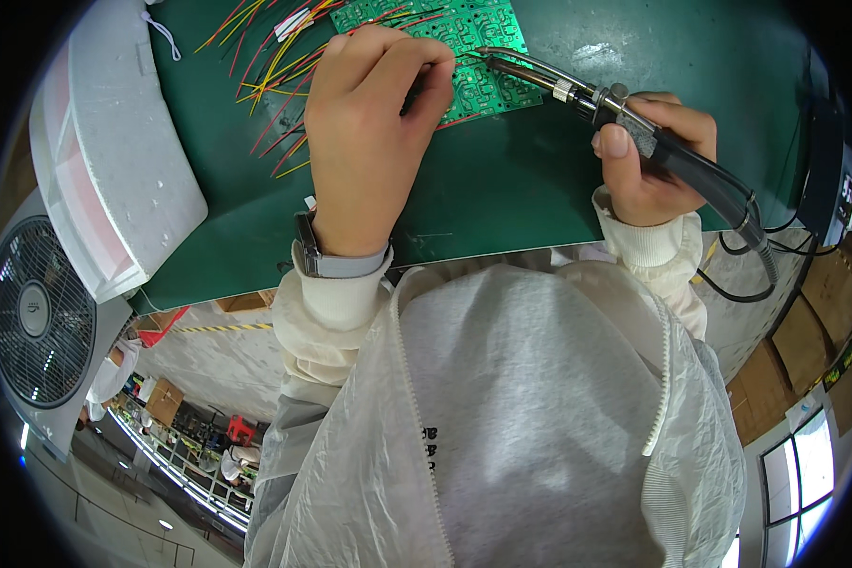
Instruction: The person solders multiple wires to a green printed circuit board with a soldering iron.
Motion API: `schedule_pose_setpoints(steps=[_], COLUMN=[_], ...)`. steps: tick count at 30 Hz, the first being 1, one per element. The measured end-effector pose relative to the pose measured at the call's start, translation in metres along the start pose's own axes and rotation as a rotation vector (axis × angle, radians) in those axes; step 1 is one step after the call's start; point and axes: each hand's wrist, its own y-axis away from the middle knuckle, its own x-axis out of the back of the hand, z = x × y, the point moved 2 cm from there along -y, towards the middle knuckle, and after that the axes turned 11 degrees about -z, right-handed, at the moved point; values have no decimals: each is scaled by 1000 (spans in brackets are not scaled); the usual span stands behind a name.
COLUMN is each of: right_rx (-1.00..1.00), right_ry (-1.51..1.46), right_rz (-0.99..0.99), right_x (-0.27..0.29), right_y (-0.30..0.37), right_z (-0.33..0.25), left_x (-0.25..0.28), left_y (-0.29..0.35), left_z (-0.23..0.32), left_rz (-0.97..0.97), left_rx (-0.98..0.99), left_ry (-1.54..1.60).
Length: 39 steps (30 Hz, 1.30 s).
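A green circuit board (502, 28) lies at the far middle of the table, with red, yellow and black wires (276, 71) fanning out to its left. Over the board's left part, my left hand (369, 123) is closed in a pinch on a thin wire, its end close to the iron's tip; the fingertips are partly hidden. My right hand (661, 156) grips a soldering iron (587, 97) with a black handle and a thin metal tube alongside its shaft. The iron points left, and its tip is at the board near my left fingertips.
A white foam box (128, 142) stands on the left of the green table (540, 204), beside a grey fan (38, 308). At the right edge sits a dark device with a lit display (844, 194); the iron's black cable (765, 284) loops below it. Cardboard boxes (809, 341) are farther right.
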Motion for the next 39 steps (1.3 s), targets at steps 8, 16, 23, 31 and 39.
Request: schedule_pose_setpoints(steps=[8, 16, 23, 31, 39], right_rx=[56, 83, 72, 107, 71], right_ry=[60, 121, 166, 139, 21], right_rz=[-13, -9, -20, 50, 122], right_x=[-1, -3, -8, -9, -4], right_y=[-5, -8, -4, -6, -2], right_z=[-2, -3, -10, -9, -4], left_x=[-1, 0, 1, -1, 1], left_y=[1, 1, 1, 2, 2], left_z=[0, -1, 0, 3, 2], left_rz=[20, 7, 14, 8, 17], left_rx=[-18, -35, -39, -21, -36], left_ry=[-11, -59, -82, -46, -74])
